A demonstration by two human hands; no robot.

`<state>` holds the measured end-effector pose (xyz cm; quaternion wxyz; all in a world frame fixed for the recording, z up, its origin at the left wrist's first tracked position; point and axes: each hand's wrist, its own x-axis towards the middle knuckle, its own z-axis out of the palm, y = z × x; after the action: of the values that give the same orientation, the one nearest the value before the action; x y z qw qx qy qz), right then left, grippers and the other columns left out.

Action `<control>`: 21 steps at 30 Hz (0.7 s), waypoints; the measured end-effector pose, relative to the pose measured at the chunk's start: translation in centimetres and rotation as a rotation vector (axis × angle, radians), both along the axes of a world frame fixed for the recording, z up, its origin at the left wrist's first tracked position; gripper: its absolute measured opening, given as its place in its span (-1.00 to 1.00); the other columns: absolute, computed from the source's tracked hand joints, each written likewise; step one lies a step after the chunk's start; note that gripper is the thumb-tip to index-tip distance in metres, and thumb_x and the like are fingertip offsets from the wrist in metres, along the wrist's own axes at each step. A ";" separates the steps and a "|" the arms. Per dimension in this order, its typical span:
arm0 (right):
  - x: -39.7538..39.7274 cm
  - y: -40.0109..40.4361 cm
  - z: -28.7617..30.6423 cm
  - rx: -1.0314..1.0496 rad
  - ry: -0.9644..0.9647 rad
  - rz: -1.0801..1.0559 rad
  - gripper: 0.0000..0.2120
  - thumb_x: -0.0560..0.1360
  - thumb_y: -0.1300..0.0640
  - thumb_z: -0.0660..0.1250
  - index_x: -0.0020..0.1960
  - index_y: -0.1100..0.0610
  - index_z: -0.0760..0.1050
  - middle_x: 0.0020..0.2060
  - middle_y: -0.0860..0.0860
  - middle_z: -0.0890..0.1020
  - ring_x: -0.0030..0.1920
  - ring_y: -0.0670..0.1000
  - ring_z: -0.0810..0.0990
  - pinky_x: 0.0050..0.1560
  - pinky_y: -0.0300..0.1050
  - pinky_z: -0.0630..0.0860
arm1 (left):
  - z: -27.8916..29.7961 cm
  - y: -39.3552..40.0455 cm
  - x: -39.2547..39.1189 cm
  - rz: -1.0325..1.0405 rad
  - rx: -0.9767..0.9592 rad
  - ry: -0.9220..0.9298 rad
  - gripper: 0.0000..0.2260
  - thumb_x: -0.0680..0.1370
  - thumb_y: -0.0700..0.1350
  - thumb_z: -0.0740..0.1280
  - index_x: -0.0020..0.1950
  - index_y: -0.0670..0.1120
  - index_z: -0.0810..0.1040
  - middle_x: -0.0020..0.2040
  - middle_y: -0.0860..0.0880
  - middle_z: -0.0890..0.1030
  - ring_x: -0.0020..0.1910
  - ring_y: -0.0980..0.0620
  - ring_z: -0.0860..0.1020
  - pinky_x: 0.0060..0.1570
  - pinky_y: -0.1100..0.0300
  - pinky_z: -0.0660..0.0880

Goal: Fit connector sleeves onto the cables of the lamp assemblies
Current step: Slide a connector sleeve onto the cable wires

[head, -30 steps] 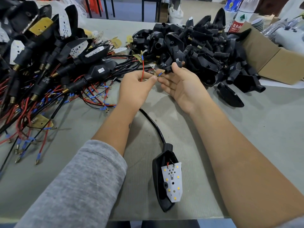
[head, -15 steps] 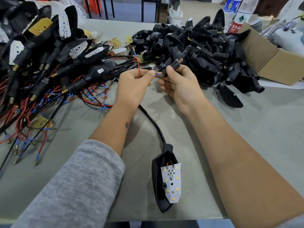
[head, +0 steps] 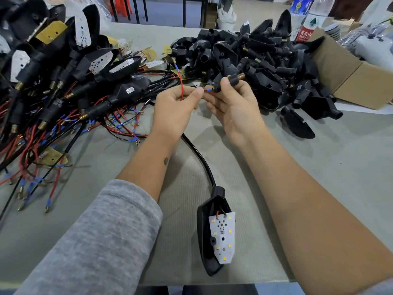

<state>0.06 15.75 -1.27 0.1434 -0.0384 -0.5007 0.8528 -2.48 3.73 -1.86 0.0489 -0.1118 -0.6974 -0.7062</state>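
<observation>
A black lamp housing (head: 205, 248) with a white LED board (head: 222, 237) lies on the table near me. Its black cable (head: 200, 160) curves up into my left hand (head: 175, 107). That hand pinches the cable's wires; a red wire (head: 181, 81) sticks up from it and a blue-tipped wire end (head: 209, 90) points right. My right hand (head: 234, 103) grips a black connector sleeve (head: 230, 80) with a brass threaded end, held right at the blue tip.
A heap of black sleeves and housings (head: 255, 60) fills the far middle. Lamp assemblies with red and black wires (head: 63, 92) are piled on the left. A cardboard box (head: 348, 77) and bottles (head: 306, 20) stand at the far right.
My right hand has turned the sleeve upright and brought its lower opening against the blue wire tip. The red wire now stands higher above my left hand.
</observation>
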 end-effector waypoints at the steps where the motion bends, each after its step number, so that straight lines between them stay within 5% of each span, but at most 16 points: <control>1: 0.0 -0.1 -0.1 0.021 -0.008 0.001 -0.91 0.63 0.20 0.24 0.00 0.16 0.32 -0.12 0.15 0.64 -0.13 0.09 0.68 -0.13 -0.15 0.60 | 0.0 0.0 0.0 0.001 0.005 0.005 -0.85 0.56 -0.12 0.39 -0.21 0.02 0.61 -0.48 0.16 0.49 -0.56 0.25 0.35 -0.50 0.44 0.27; 5: -0.1 0.0 -0.2 0.047 -0.011 -0.001 -0.91 0.62 0.19 0.25 -0.02 0.14 0.33 -0.12 0.11 0.67 -0.13 0.05 0.68 -0.13 -0.16 0.57 | -0.1 0.0 -0.1 -0.010 -0.025 0.048 -0.81 0.56 -0.16 0.39 -0.24 0.04 0.61 -0.50 0.18 0.50 -0.52 0.25 0.36 -0.43 0.44 0.32; 9: -0.1 -0.1 -0.3 0.157 -0.038 0.007 -0.91 0.61 0.16 0.28 -0.03 0.11 0.38 -0.15 0.03 0.66 -0.18 -0.02 0.63 -0.12 -0.14 0.52 | -0.1 0.3 0.2 -0.053 -0.056 0.088 -0.88 0.54 -0.22 0.39 -0.19 -0.06 0.62 -0.30 0.09 0.61 -0.39 0.29 0.46 -0.24 0.37 0.44; 14: 0.1 -0.4 -0.3 0.248 -0.070 -0.010 -0.89 0.58 0.18 0.33 0.06 0.17 0.43 -0.03 0.18 0.59 -0.07 0.09 0.56 -0.10 -0.08 0.49 | 0.5 0.3 0.1 -0.032 0.075 -0.114 -0.91 0.61 -0.16 0.22 -0.05 -0.03 0.49 -0.37 0.03 0.49 -0.55 0.19 0.30 -0.53 0.34 0.23; 21: -0.1 -0.9 -0.7 0.600 -0.070 0.030 -0.87 0.50 0.32 0.38 0.03 0.20 0.52 -0.29 0.06 0.54 -0.34 -0.05 0.49 -0.26 -0.17 0.41 | 0.4 0.8 0.0 -0.079 0.089 -0.261 -0.81 0.65 -0.01 0.12 -0.01 -0.04 0.47 -0.27 0.03 0.39 -0.53 0.18 0.25 -0.58 0.34 0.15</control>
<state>-0.02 14.88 -1.93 0.1182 -0.0164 -0.7354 0.6670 -2.45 4.50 -1.43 -0.0651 -0.0438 -0.6610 -0.7462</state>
